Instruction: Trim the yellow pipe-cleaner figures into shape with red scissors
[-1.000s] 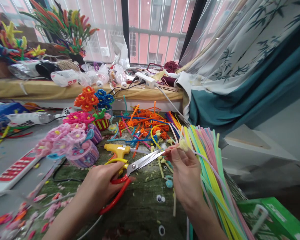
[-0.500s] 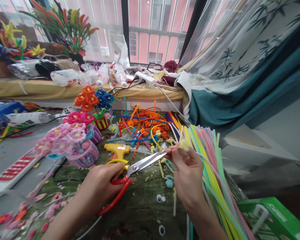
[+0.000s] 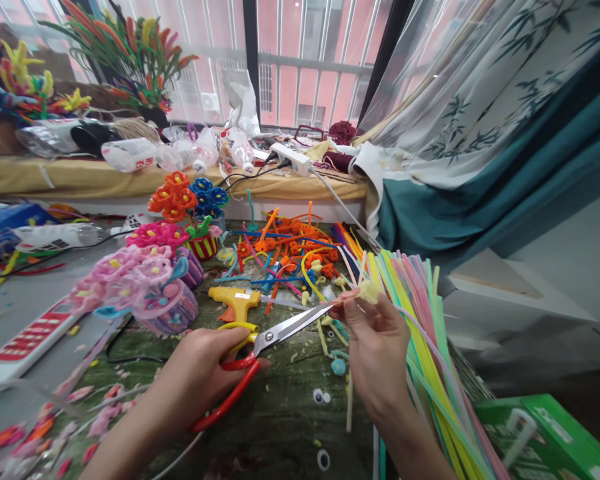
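My left hand [image 3: 205, 370] is wrapped round the scissors [image 3: 279, 333], which have one yellow and one red handle loop. Their blades lie almost together and point right, with the tips at the fingers of my right hand [image 3: 377, 347]. That hand pinches a small pale yellow fuzzy piece [image 3: 369, 291], which looks like pipe cleaner; its lower part is hidden by the fingers. Beyond the blades lies a yellow glue gun [image 3: 236, 303]. Beneath the hands, googly eyes [image 3: 323, 460] and a light blue pompom [image 3: 338, 367] rest on the dark green table.
At right lies a thick bundle of pastel pipe cleaners [image 3: 420, 313] beside a green box [image 3: 555, 433]. Orange pipe-cleaner pieces [image 3: 300, 243] are heaped at the back. Fuzzy pink flowers in a pot [image 3: 167, 307] stand left, near a white power strip [image 3: 25, 343]. Plastic bottles [image 3: 130, 155] line the sill.
The scissor blades have come closer together at the right hand's fingertips. The right hand and the pale yellow piece have barely shifted.
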### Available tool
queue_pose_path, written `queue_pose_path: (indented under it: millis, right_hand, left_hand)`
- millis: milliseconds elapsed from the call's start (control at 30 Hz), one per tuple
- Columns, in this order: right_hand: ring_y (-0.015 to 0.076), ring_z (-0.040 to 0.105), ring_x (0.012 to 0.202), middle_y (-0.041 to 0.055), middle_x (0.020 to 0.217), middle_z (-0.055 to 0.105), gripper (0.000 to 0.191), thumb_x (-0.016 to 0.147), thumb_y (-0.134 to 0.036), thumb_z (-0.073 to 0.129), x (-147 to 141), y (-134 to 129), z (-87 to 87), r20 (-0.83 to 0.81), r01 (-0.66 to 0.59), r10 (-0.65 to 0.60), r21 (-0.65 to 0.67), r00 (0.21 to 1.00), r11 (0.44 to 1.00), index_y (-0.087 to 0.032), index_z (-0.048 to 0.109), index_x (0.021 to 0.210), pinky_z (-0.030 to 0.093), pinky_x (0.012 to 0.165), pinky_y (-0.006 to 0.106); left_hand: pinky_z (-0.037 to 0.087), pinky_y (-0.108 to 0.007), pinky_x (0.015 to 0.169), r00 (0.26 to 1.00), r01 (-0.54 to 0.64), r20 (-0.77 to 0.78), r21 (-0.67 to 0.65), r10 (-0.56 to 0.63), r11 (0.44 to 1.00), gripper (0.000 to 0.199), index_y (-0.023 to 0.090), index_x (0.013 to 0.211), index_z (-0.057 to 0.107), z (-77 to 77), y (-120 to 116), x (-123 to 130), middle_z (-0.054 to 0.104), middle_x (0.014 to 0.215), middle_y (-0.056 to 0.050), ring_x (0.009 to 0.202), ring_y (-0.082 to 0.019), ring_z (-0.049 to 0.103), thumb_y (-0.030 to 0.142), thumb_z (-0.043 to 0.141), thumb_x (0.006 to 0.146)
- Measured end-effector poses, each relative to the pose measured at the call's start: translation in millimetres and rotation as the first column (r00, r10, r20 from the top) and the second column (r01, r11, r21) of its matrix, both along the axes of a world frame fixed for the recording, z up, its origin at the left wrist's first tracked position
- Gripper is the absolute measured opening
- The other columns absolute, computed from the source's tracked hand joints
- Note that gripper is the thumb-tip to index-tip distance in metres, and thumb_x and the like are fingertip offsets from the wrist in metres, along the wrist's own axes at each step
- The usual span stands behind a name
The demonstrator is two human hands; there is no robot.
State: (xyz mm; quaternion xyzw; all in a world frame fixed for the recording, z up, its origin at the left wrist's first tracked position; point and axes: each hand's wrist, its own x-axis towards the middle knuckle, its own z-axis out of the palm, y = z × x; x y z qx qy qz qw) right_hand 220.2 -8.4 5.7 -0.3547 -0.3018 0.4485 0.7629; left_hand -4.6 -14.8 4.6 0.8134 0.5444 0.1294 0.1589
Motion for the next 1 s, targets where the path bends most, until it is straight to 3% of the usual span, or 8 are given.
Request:
queue_pose_path:
  millis: [1000]
  right_hand:
    - [0.0115,0.066,0.059,-0.0028,0.068,0.072,0.015,0.068,-0.028,0.087,-1.6,-0.3,0.5,-0.010,0.026,-0.026,-0.013,1.000,1.000,-0.022,0.076,0.075,0.056,0.058,0.024]
  left_hand:
    - [0.022,-0.022,0.049,0.999,0.005,0.034,-0.034,-0.004,0.999,0.043,0.019,0.063,0.056,-3.4,0.1,-0.5,0.039,0.053,0.008,0.050,-0.009,0.033,0.056,0.061,0.083]
